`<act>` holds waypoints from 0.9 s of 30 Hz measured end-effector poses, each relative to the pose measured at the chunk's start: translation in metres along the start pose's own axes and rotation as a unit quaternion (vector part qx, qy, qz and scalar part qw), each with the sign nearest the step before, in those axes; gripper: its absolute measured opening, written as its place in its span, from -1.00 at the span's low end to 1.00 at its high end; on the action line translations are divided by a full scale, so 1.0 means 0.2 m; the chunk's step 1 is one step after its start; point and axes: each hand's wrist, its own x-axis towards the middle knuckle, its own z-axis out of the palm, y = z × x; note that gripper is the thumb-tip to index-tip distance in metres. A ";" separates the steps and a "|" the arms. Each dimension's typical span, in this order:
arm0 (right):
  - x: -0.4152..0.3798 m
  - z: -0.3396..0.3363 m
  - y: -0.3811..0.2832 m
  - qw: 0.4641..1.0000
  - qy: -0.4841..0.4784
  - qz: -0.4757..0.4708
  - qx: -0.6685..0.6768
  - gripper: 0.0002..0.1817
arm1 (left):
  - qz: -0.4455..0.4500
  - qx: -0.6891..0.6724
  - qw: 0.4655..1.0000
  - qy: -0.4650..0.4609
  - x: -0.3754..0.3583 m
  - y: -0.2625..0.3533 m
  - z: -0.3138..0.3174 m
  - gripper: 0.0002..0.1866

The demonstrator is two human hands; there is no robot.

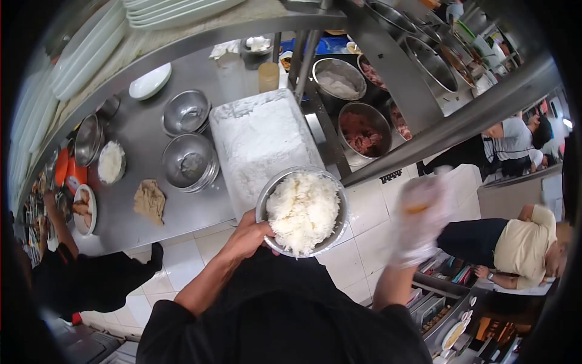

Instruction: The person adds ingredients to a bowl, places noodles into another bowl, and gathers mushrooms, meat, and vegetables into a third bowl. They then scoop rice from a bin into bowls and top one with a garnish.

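Note:
My left hand [247, 235] grips the rim of a round metal bowl [344, 225], with its thumb on the near left edge. White rice [303, 212] is heaped in the bowl, above the rim. Off to the right, my right hand [421, 215] is raised in a clear plastic glove and smeared by motion. A small orange patch shows at it; whether the fingers hold something I cannot make out. Just beyond the bowl, a rectangular tray [221, 164] of white powder [264, 133] lies on the steel counter.
Stacked metal bowls [189, 161], a brown cloth [149, 201] and a bowl of rice [111, 162] stand on the counter [136, 127]. Pots of meat [365, 130] sit beyond a steel rail [448, 127]. One person [91, 273] stands at left, another [515, 252] at right.

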 end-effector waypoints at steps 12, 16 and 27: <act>-0.32 0.64 -0.14 0.889 -0.356 -0.245 -0.149 -0.70 | 0.046 0.047 0.996 0.054 -0.15 -0.03 -0.08 -0.73; -0.31 0.69 -0.29 0.892 -0.371 -0.229 -0.119 -0.55 | 0.118 0.030 0.988 0.092 -0.19 -0.08 -0.16 -0.74; -0.34 1.00 -0.59 0.797 -0.506 -0.293 -0.149 -0.38 | 0.124 -0.040 0.979 0.154 -0.47 -0.09 -0.37 -0.59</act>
